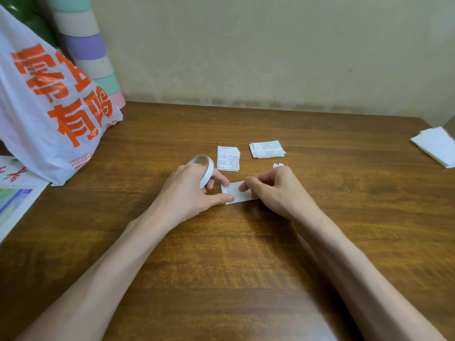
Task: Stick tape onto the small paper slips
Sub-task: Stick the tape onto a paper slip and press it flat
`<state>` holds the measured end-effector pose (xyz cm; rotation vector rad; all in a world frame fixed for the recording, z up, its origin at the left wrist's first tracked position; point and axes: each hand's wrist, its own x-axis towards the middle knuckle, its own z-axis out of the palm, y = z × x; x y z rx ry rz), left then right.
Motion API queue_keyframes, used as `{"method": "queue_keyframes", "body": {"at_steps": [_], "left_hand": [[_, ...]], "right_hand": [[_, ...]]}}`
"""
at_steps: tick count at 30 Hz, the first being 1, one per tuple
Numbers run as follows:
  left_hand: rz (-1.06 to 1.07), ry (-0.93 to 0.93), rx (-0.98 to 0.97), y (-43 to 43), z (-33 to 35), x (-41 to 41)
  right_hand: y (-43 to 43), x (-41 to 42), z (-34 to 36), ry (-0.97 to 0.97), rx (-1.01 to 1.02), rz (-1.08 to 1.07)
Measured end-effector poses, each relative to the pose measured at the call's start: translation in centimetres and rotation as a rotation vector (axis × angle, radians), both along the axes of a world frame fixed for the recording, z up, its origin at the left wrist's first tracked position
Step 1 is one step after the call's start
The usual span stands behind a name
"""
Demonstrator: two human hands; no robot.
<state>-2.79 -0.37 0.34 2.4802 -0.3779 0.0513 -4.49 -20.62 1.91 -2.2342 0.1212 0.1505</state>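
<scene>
Left hand (189, 190) gripped a white ring-shaped tape roll (208, 168), its thumb pressing a small printed white paper slip (237, 194) flat on the brown wooden table (221, 254). Right hand (273, 190) pinched the slip's other end. Two slip stacks (227, 158) (267, 149) lay just behind. White orange-lettered plastic bag (49, 107) stood at left, contents hidden.

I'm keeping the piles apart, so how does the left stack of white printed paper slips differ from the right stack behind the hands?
The left stack of white printed paper slips lies lengthwise, pointing away from the person; the right stack lies widthwise. The left stack sits close beside the white tape roll; the right stack sits farther back and apart from it. Both lie flat on the brown wooden table, untouched.
</scene>
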Motion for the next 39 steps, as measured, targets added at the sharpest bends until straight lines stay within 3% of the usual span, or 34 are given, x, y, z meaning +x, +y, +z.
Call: {"method": "queue_keyframes", "body": {"at_steps": [39], "left_hand": [[-0.078, -0.064, 0.055, 0.0, -0.42, 0.23]], "right_hand": [[0.28, -0.14, 0.08, -0.014, -0.056, -0.025]]}}
